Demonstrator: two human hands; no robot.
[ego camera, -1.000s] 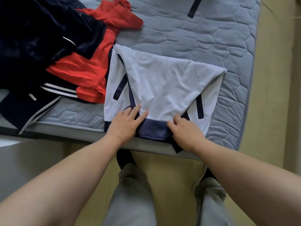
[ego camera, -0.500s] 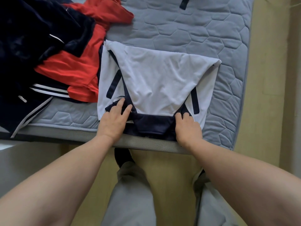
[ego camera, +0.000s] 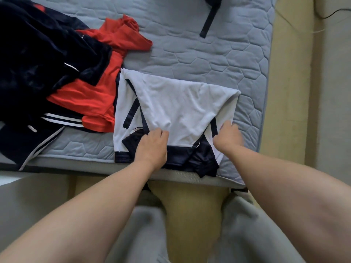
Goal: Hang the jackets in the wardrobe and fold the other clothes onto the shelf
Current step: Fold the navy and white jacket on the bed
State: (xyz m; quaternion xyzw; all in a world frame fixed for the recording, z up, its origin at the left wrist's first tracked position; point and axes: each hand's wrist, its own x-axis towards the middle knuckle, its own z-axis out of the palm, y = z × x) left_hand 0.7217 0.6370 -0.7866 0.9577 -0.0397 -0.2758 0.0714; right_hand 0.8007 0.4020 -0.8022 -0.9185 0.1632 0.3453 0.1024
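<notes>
At frame centre, a white shirt (ego camera: pixel 176 105) with navy trim lies part-folded on the grey mattress (ego camera: pixel 209 57). The left hand (ego camera: pixel 152 147) pinches its lower fold; the right hand (ego camera: pixel 227 136) grips its right edge. Red and navy clothes (ego camera: pixel 57 73) pile at upper left.

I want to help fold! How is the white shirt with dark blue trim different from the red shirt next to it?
The white shirt with dark blue trim lies spread flat, its sides folded in; the red shirt is crumpled. Both hands, the left hand and the right hand, rest on the white one; nobody touches the red, which is partly buried under dark clothes. Both lie on the grey quilted mattress.
</notes>
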